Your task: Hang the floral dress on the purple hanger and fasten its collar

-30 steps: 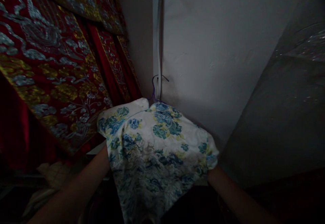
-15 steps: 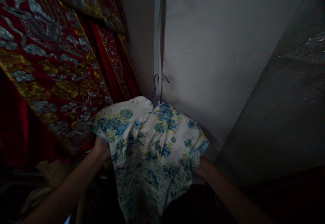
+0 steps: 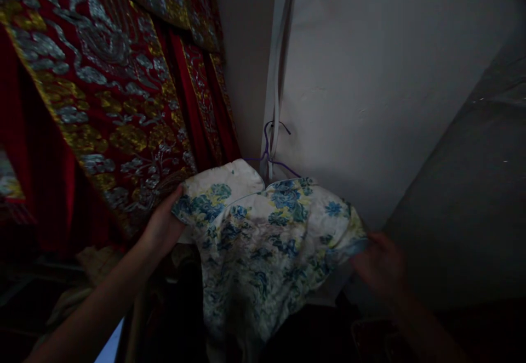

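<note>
A white blouse (image 3: 263, 231) with blue and green flowers and pale blue piping is spread between my hands. My left hand (image 3: 166, 226) is closed on the edge of its left sleeve. At the other side my right hand (image 3: 380, 261) pinches the blue-trimmed edge of the right sleeve. Behind the collar a purple hanger (image 3: 267, 152) shows its hook and part of its shoulders; the rest is hidden by the blouse. The lower part of the garment hangs in deep shadow.
Red cloth (image 3: 123, 94) with silver and gold sequin embroidery hangs at the left. A pale strip or cable (image 3: 277, 78) runs down the wall (image 3: 370, 78) behind the hanger. Dark grey sheeting (image 3: 464, 204) stands at the right.
My right hand has moved outward to the right, and the right sleeve is drawn out wider. More of the hanger's shoulders shows now. The whole view has shifted slightly.
</note>
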`<action>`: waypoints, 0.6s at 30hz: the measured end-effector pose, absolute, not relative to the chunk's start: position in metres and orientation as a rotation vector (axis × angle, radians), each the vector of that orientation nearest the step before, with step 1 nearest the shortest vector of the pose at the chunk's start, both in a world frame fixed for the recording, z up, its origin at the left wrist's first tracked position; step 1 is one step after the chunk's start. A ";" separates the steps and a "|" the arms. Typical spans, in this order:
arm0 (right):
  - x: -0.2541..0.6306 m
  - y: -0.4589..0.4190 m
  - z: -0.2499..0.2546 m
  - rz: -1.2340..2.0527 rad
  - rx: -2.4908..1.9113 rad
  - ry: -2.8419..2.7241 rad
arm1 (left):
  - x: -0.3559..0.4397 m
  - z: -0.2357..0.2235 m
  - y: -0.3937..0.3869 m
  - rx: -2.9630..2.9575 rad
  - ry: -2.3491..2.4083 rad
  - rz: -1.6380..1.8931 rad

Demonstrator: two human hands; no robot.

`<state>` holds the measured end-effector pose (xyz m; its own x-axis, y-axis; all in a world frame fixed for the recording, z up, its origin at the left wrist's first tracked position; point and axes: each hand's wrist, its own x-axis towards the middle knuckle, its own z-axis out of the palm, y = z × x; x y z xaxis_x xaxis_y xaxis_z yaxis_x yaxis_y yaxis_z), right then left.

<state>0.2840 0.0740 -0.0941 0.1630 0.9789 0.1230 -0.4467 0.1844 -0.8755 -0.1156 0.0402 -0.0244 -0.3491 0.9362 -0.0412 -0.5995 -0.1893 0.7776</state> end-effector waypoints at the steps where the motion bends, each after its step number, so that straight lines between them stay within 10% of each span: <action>1: 0.284 0.071 -0.086 1.213 -0.808 -0.807 | -0.116 -0.026 0.040 0.599 0.894 1.762; 18: 0.207 0.042 0.008 1.021 -0.685 -1.152 | -0.114 -0.027 0.016 1.572 1.324 1.357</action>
